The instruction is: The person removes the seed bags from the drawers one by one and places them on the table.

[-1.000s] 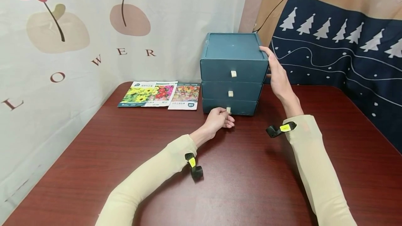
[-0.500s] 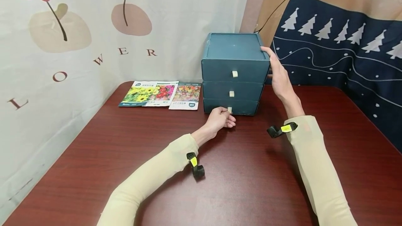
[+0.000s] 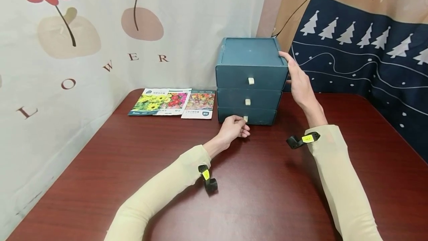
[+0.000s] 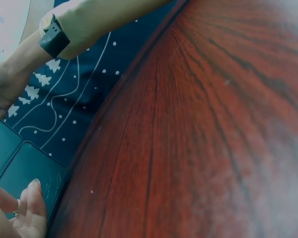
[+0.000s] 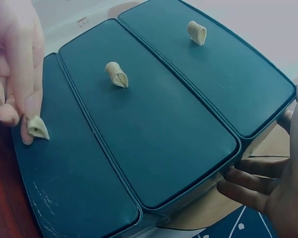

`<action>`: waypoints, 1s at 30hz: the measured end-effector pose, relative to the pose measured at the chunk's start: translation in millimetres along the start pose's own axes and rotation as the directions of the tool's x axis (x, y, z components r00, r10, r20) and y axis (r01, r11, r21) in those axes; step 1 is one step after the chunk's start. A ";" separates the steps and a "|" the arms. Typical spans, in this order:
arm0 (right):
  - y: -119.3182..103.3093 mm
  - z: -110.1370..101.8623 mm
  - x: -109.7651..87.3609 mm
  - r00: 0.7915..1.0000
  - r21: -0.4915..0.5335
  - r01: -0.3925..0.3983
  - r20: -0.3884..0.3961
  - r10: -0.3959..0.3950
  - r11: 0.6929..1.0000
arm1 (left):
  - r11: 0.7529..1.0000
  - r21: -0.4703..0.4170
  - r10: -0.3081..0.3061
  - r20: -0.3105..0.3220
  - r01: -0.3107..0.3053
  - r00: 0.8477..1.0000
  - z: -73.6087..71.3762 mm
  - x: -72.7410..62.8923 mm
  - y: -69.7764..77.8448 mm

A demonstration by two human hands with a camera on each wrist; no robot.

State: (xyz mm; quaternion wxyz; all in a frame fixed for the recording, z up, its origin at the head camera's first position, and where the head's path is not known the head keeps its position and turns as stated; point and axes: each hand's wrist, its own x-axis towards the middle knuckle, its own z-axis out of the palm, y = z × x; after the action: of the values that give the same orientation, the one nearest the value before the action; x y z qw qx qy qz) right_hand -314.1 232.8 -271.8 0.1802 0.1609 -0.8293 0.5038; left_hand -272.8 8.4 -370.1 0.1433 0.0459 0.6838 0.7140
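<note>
A blue three-drawer desktop organizer [image 3: 250, 52] stands at the back of the table, its three drawers all pushed in. My left hand [image 3: 230, 129] pinches the cream pull tab [image 5: 37, 128] of the bottom drawer [image 5: 84, 173] between thumb and finger. Against the organizer's right side lies my right hand [image 3: 299, 86], one digit over the top edge and the other fingers extended along the side wall. Cream loops on the middle drawer [image 5: 144, 124] and top drawer [image 5: 223, 69] stick out untouched.
Left of the organizer, several flower seed packets [image 3: 168, 102] lie partly overlapping on the dark red wooden table [image 3: 260, 196]. A white printed curtain [image 3: 194, 21] hangs behind, and a navy cloth with white trees [image 3: 351, 62] hangs at the right.
The head view has shifted slightly. Both hands keep their places on the organizer, and the drawers look the same.
</note>
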 end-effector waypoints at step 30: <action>-37.2 -5.8 -9.9 0.928 -0.252 0.230 -0.233 -0.290 0.940 | 0.938 0.312 0.187 -0.087 -0.151 0.979 -6.7 -13.7 13.7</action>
State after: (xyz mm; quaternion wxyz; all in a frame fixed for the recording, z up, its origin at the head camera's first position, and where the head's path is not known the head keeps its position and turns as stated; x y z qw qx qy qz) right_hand -287.8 222.4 -244.9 0.3725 0.1795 -0.8193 0.3972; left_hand -263.5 -2.1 -355.2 0.0328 0.0846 0.7860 0.6115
